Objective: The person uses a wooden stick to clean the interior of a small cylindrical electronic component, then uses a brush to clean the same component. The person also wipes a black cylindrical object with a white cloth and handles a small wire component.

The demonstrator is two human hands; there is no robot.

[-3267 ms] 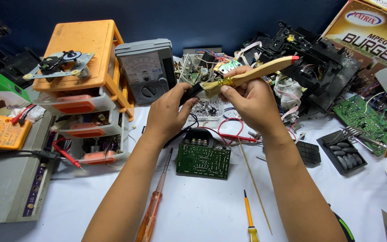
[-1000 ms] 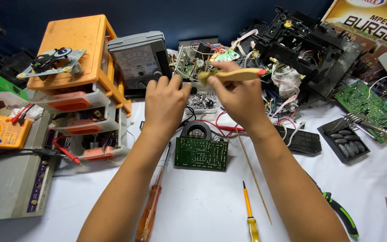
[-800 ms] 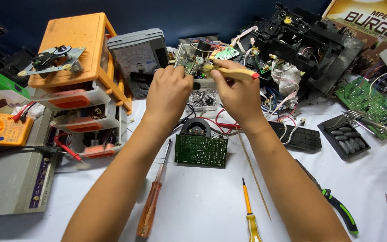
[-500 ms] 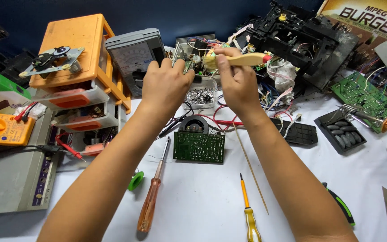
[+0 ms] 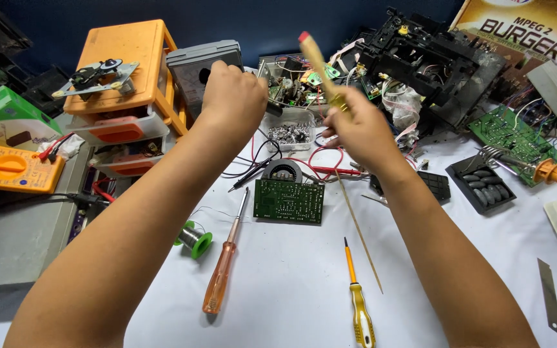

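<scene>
Over a cluttered white workbench [image 5: 291, 290], my right hand [image 5: 362, 132] grips a yellowish, wood-coloured tool [image 5: 320, 67] with a red tip, fingers clenched around its lower end so that the handle slants up and away behind the green circuit board [image 5: 289, 201] lying flat at mid-table. My left hand [image 5: 233, 96] is curled knuckles-up farther back and to the left of that board, against the grey meter [image 5: 195, 64] and a small tangle of circuitry and wires [image 5: 291, 80]; the fingertips are hidden from the head camera, so I cannot tell whether they pinch anything. Just behind the board sits a round black part [image 5: 283, 171] and a clear tub of metal bits [image 5: 289, 133]. In front of the board, a screwdriver with an amber handle [image 5: 224, 261] lies to the left beside a green spool of solder [image 5: 195, 240], and a yellow screwdriver [image 5: 358, 299] lies to the right next to a thin wooden stick [image 5: 359, 229]. Well to the left of the board stand an orange drawer unit [image 5: 120, 84] and a yellow multimeter [image 5: 11, 169]; well to the right lie a black button pad [image 5: 481, 183] and an orange-handled soldering iron [image 5: 543, 171].
</scene>
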